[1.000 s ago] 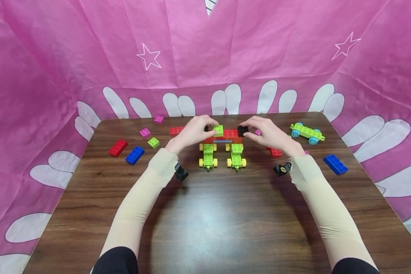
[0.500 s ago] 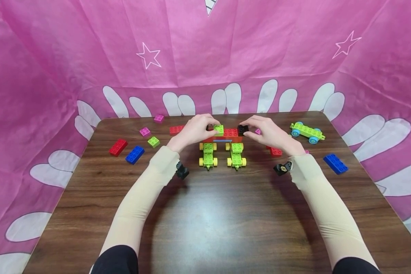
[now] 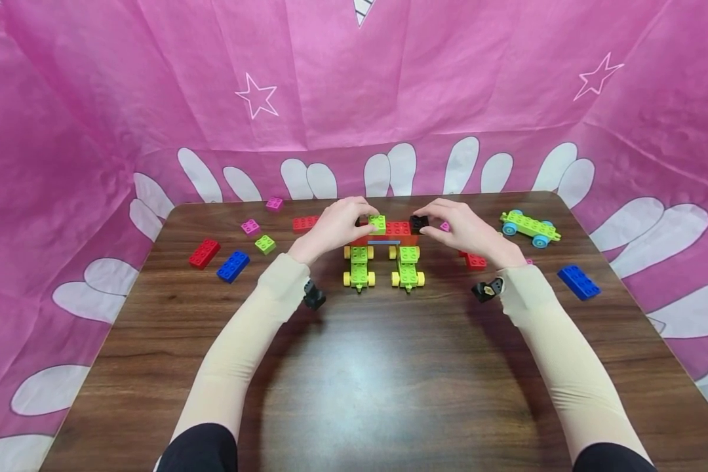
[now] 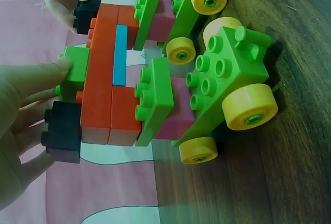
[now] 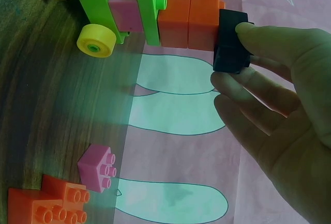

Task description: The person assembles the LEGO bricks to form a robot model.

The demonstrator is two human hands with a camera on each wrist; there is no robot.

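Two green wheeled bases with yellow wheels, left [image 3: 358, 269] and right [image 3: 408, 269], stand side by side, bridged by red bricks [image 4: 98, 79] with a blue piece [image 4: 120, 56] between. Pink bricks [image 4: 178, 107] and green plates sit beneath the red layers. My left hand [image 3: 337, 223] pinches a green brick [image 4: 76, 71] on top of the red bridge, thumb against its near face. Beside it, at the bridge's left end, a black brick [image 4: 66, 133] sits by the fingers. My right hand [image 3: 459, 226] pinches another black brick [image 5: 231, 40] at the bridge's right end, overhanging it.
Left of the build lie a red brick [image 3: 204, 254], a blue brick [image 3: 233, 267], a small green brick [image 3: 265, 244] and pink bricks [image 3: 250, 227]. To the right are red bricks [image 3: 474, 261], a blue brick [image 3: 578, 282] and a blue-wheeled green base [image 3: 531, 226]. Curtain hangs behind the table.
Both hands stay nearly in place on the green and black bricks; only a slight shift of the left hand and wrist shows.
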